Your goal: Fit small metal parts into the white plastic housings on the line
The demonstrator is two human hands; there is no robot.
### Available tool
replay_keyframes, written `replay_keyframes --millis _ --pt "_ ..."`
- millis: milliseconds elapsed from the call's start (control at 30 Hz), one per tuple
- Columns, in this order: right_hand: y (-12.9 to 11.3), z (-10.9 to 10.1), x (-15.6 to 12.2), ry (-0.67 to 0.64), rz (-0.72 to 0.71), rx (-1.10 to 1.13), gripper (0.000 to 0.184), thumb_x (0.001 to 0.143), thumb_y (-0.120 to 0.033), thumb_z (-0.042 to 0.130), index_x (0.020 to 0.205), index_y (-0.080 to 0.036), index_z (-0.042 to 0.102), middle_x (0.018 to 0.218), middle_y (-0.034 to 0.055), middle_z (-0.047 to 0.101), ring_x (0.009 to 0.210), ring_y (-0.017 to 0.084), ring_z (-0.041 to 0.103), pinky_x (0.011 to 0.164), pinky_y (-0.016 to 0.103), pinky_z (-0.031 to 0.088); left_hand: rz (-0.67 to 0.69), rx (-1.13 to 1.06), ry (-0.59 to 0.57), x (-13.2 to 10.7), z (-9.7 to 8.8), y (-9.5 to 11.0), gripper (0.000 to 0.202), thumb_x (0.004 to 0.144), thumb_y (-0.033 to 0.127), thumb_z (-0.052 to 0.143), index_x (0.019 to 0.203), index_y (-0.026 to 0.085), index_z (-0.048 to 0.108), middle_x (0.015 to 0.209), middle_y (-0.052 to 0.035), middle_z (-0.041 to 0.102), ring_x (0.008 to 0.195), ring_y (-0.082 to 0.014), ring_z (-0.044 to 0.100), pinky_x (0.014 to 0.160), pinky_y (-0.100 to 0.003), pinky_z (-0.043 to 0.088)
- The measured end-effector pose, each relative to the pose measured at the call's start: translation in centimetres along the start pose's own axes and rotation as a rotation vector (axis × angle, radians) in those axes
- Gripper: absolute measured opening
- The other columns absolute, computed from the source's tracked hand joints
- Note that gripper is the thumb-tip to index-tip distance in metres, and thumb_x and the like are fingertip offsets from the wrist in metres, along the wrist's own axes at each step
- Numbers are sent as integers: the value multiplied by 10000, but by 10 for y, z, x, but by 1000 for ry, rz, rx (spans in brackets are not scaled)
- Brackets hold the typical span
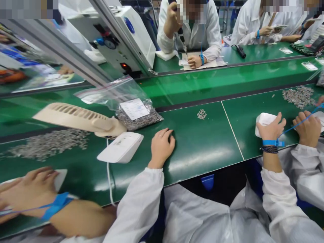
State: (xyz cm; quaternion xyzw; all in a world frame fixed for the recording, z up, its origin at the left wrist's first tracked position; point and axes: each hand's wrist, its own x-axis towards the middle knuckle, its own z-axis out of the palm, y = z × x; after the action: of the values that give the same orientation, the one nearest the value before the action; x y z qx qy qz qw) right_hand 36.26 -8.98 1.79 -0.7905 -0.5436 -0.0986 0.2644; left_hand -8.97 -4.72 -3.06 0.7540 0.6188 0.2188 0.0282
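Observation:
My left hand (162,147) rests palm down on the green bench, fingers loosely bent and a little apart, with nothing visible in it. To its left stands a white wedge-shaped plastic device (121,146). My right hand (271,127), wearing a blue wrist strap with a cord, grips a white plastic piece (265,118) at the bench's right side. The thumb lies along its left edge, and the hand covers most of it. Between my hands, farther back, is a small pile of metal parts (201,114).
A beige desk lamp (83,118) leans over the bench beside a clear bag of small parts (138,114). Loose parts form piles at left (53,143) and right (298,97). Co-workers' hands (32,189) (306,128) work on both sides. Opposite, a person holds a screwdriver (182,39).

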Motion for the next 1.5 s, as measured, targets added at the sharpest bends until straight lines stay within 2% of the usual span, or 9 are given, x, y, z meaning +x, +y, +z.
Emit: replay_keyframes --millis 133,267,400,600,700,833,1100,1333,1500 --pt "-43 13 -17 -127 -170 111 1033 704 -467 720 1614 -255 278 1567 170 388 1386 402 454 1113 589 405 79 -99 -43 38 21 36 387 938 309 465 1227 158 674 1287 -143 691 1228 -304 596 1066 -459 457" --pt "-115 29 -45 -552 -785 443 1049 637 -390 760 1585 -220 342 1527 145 467 1352 342 480 1092 498 451 146 -209 -60 78 42 61 350 957 319 499 1205 170 695 1223 -105 725 1160 -286 613 1037 -438 466" --pt "-162 40 -49 -745 -987 522 978 669 -351 765 1563 -239 385 1542 138 448 1328 318 478 1055 475 447 126 -267 -60 101 53 68 283 955 346 549 1094 197 746 1173 -88 740 1120 -285 604 987 -426 487" --pt "-188 60 -17 -808 -933 590 733 740 -388 802 1423 -249 573 1448 108 574 1267 297 545 1060 456 444 60 -276 -80 112 59 64 191 914 342 619 956 250 782 1127 -59 746 1086 -279 606 900 -417 517" --pt "-196 76 2 -647 -676 690 328 895 -320 660 1205 -227 712 1168 65 730 1103 223 645 991 368 487 50 -275 -92 111 58 64 163 901 311 631 931 250 780 1132 -59 741 1081 -279 603 879 -414 520" --pt "-188 98 21 -418 -339 677 216 924 -192 571 1025 -197 762 930 43 751 788 160 666 786 291 511 73 -316 -48 110 54 65 163 914 273 598 934 234 756 1077 -57 753 1037 -260 626 919 -418 513" --pt "-175 109 21 -448 -442 661 179 879 -210 675 1018 -206 789 897 35 723 743 148 626 734 277 481 26 -511 54 107 44 65 156 914 309 621 891 205 735 962 -55 766 931 -207 672 748 -329 536" --pt "-181 110 18 -493 -350 849 157 902 -251 664 980 -189 785 907 52 747 621 110 599 667 260 504 190 -463 90 100 24 80 147 918 333 657 869 233 754 958 -35 768 968 -213 682 937 -411 535" --pt "-180 112 17 -535 -307 907 129 872 -238 674 905 -174 782 806 34 734 616 113 597 634 246 491 176 -441 37 92 3 87 148 918 326 629 955 230 735 1017 -42 760 1019 -234 673 993 -447 507"
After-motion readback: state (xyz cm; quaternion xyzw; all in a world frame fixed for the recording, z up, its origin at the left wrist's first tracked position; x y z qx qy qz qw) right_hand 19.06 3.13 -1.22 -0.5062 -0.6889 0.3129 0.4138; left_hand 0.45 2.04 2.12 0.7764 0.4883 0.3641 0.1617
